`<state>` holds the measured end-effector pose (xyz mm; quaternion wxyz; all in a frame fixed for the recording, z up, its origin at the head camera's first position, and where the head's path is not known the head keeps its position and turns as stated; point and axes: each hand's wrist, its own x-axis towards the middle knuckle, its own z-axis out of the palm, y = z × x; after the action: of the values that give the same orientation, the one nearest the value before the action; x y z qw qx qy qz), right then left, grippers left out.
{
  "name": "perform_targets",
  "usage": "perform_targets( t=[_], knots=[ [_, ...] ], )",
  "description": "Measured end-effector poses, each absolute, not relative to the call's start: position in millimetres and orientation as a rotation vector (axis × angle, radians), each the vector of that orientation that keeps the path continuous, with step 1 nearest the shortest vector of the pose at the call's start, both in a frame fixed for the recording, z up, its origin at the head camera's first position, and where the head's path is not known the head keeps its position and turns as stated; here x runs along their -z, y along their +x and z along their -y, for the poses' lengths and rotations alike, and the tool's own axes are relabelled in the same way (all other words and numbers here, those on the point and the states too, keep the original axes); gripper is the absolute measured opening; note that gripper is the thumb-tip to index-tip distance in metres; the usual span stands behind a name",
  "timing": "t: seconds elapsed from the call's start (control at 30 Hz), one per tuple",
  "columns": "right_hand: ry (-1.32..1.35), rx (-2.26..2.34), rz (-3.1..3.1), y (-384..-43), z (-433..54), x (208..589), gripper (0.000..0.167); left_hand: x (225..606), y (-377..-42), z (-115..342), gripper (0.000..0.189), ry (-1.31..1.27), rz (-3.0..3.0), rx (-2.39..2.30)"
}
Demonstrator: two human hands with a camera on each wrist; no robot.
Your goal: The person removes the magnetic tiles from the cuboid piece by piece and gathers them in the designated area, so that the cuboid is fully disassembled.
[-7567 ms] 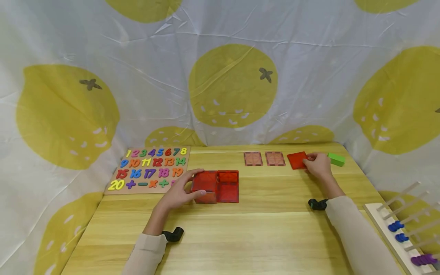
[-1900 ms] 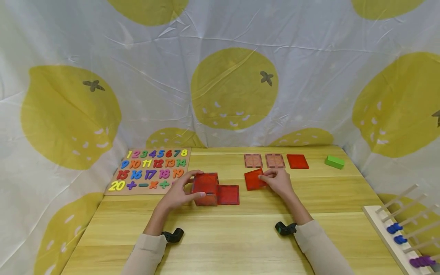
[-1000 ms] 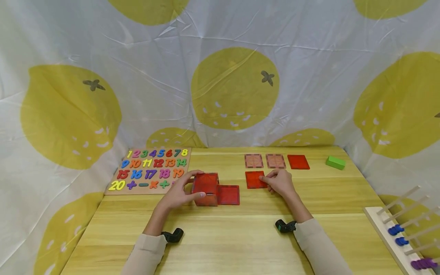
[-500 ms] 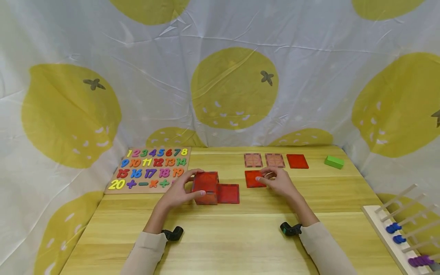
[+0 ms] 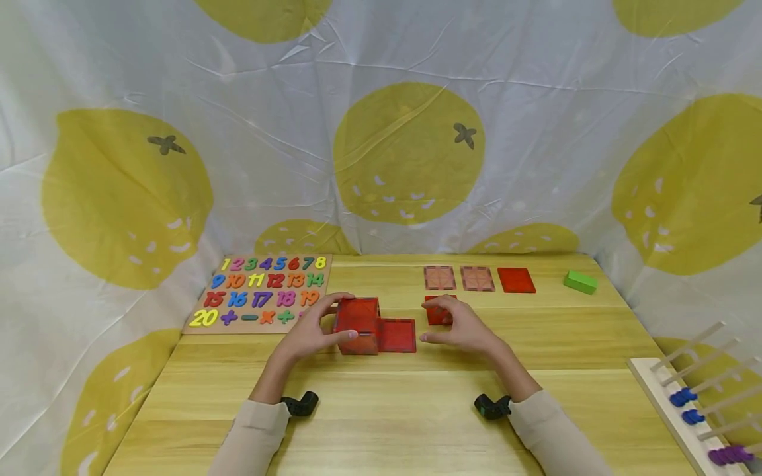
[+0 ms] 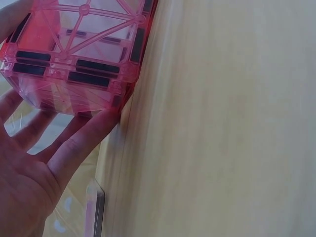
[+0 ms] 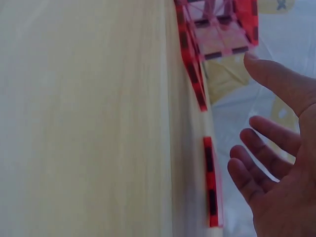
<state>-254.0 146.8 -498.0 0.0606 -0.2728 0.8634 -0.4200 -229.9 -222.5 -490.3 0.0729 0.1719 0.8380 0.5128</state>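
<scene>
My left hand [image 5: 309, 334] grips a see-through red cube [image 5: 358, 325] of magnetic tiles, thumb in front and fingers round its left and back. A flat red tile [image 5: 398, 335] joins the cube's right side at the bottom. In the left wrist view, thumb and fingers hold the cube [image 6: 74, 54] by its edges. My right hand [image 5: 463, 324] holds nothing, its thumb and fingers spread just right of the flat tile. Partly behind it, a loose red tile [image 5: 436, 312] lies on the table. The right wrist view shows the hand [image 7: 284, 163] apart from that tile [image 7: 212, 182].
Two pale pink tiles [image 5: 440, 277] and a red tile [image 5: 516, 280] lie in a row at the back. Further right is a green block [image 5: 580, 281]. A number board [image 5: 256, 294] lies left, a peg rack with beads [image 5: 684, 410] right. A lemon-print cloth [image 5: 297, 132] hangs behind.
The upright tile right of the cube is gone from there. My right hand came from the back right, laid a red tile mid-table, released it and moved left, opening. My left hand stayed.
</scene>
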Motion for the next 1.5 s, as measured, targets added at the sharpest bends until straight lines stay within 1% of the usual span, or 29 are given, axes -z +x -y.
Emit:
perform_targets(
  t=[0.23, 0.53, 0.9, 1.13, 1.5],
  knots=[
    [-0.916, 1.237, -2.576, -250, -125, 496, 0.071, 491, -229, 223, 0.071, 0.505, -2.535, -1.528],
    [-0.902, 1.157, -2.588, -248, -101, 493, 0.075, 489, -228, 222, 0.071, 0.501, -2.564, -1.498],
    [-0.914, 1.150, -2.553, -254, -90, 500, 0.081, 489, -229, 222, 0.071, 0.512, -2.550, -1.503],
    [-0.905, 1.101, -2.580, -255, -86, 502, 0.081, 489, -228, 221, 0.071, 0.514, -2.590, -1.467],
    [-0.937, 0.993, -2.641, -255, -78, 504, 0.075, 488, -226, 220, 0.070, 0.534, -2.602, -1.469]
  ],
)
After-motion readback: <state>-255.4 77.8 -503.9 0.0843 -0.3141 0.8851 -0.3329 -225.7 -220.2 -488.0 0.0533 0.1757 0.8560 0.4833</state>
